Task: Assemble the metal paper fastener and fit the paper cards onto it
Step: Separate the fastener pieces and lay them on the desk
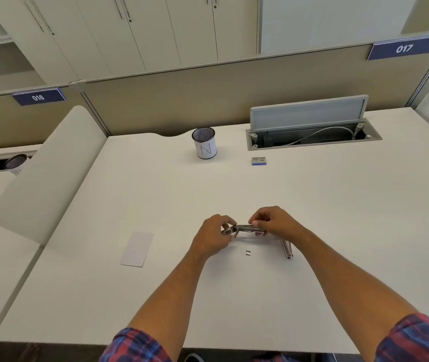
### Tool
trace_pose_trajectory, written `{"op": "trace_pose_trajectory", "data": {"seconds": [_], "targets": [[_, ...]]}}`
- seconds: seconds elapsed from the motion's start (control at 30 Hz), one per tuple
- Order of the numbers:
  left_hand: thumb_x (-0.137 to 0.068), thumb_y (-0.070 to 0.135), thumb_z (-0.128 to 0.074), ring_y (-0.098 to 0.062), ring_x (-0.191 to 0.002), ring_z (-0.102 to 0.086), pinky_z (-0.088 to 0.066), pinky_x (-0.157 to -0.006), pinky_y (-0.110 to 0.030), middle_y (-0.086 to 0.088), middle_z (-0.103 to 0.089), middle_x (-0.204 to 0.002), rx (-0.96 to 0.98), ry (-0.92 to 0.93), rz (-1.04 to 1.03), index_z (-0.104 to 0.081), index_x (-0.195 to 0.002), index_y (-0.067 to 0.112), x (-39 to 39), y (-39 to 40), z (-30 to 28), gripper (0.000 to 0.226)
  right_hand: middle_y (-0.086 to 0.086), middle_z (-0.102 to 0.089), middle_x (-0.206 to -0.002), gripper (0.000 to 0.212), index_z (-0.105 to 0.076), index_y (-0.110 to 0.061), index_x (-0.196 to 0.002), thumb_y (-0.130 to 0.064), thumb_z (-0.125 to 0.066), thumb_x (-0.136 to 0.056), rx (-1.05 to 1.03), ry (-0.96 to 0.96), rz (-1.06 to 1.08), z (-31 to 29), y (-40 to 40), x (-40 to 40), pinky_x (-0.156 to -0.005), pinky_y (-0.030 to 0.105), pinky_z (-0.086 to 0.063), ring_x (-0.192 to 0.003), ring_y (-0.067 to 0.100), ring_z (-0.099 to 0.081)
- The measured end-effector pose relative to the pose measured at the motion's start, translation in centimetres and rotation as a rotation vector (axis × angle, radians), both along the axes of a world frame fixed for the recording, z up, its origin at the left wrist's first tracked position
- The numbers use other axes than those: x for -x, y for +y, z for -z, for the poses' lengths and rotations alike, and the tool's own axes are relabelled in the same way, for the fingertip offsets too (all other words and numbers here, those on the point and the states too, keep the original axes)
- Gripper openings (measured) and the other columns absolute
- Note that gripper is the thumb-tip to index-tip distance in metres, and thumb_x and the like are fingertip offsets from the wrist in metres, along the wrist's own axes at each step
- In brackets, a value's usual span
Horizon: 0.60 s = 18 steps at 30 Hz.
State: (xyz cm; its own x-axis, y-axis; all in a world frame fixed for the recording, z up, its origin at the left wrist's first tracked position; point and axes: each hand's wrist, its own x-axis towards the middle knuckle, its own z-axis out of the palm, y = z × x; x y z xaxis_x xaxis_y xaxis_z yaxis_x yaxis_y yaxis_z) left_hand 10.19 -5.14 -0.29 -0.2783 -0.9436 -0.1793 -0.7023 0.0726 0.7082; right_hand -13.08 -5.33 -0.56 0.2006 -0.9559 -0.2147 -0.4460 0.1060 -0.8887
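Both hands, left hand [214, 235] and right hand [273, 222], pinch the thin silver metal fastener strip [244, 228] at its ends, steadying it for assembly. White paper cards [137, 249] wait left of it on the white surface [338, 231].

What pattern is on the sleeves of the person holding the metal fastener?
Red and blue plaid, on both sleeves, seen in the head view, the only one.

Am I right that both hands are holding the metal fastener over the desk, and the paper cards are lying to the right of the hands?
Not quite. Both the left hand and the right hand do hold the metal fastener over the desk, but the paper cards lie to the left of the hands, not the right. The head view shows this.
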Motion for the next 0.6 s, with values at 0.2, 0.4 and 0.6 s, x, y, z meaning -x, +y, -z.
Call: {"op": "trace_pose_trajectory", "data": {"seconds": [0.2, 0.4, 0.6], "targets": [[-0.089, 0.016, -0.06, -0.018, -0.096, -0.061, -0.055, -0.082, -0.04, 0.002, -0.061, -0.103, 0.062, -0.235, 0.125, -0.074, -0.111, 0.024, -0.8, -0.3, 0.5, 0.027, -0.008, -0.073, -0.081, 0.011, -0.076, -0.023, -0.085, -0.024, -0.084, -0.078, 0.066, 0.169, -0.104, 0.0, 0.3, -0.8, -0.064, 0.015, -0.048, -0.066, -0.005, -0.062], [-0.091, 0.018, -0.059, -0.02, -0.094, -0.06, -0.054, -0.081, -0.041, 0.001, -0.059, -0.102, 0.068, -0.302, 0.17, -0.074, -0.113, 0.025, -1.2, -0.4, 1.0, 0.028, -0.007, -0.073, -0.096, 0.01, -0.076, -0.021, -0.097, -0.02, -0.072, -0.088, 0.179, 0.506, -0.211, 0.2, 0.3, -1.8, -0.083, 0.035, -0.054, -0.091, 0.013, -0.065], [-0.089, 0.027, -0.069, -0.017, -0.086, -0.058, -0.052, -0.076, -0.033, 0.004, -0.047, -0.096, 0.086, -0.289, 0.119, -0.074, -0.115, 0.021, -1.4, -0.4, 1.4, 0.027, 0.0, -0.07, -0.099, 0.02, -0.071, -0.018, -0.102, -0.018, -0.052, -0.099, 0.335, 0.831, -0.374, 0.6, 0.7, -2.2, -0.078, 0.039, -0.05, -0.103, 0.022, -0.057]]}}
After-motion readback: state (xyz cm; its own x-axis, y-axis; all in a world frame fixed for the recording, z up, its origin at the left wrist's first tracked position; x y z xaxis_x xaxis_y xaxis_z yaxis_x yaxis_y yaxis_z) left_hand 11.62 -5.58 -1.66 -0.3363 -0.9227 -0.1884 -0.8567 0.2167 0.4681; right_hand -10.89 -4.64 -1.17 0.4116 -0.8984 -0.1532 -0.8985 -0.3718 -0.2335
